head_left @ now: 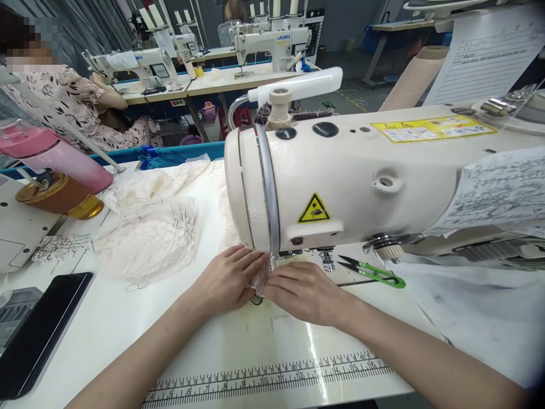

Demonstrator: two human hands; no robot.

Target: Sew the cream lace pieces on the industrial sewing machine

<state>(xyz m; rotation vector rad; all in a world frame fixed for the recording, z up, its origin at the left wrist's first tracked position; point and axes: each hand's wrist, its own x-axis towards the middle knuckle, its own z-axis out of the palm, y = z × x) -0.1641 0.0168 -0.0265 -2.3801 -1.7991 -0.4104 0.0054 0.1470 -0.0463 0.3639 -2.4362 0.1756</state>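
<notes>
Your left hand [232, 278] and right hand [304, 292] pinch the pale cloth [259, 279] between them, below the left end of the sewing machine [353, 176].
Beyond the tabletop [204, 341]'s printed ruler [264, 378], your fingers are drawn in close on the cloth; one could get caught if it strays under the needle, which you can't see from here, and uneven pulling could pucker so light a piece. Farther right, the green snips [385, 276] could nick your right arm should it swing across the blades. What shows of the cloth is small, crumpled and off-white, seemingly sheer, its edge perhaps lacy; your hands hide the rest.
</notes>
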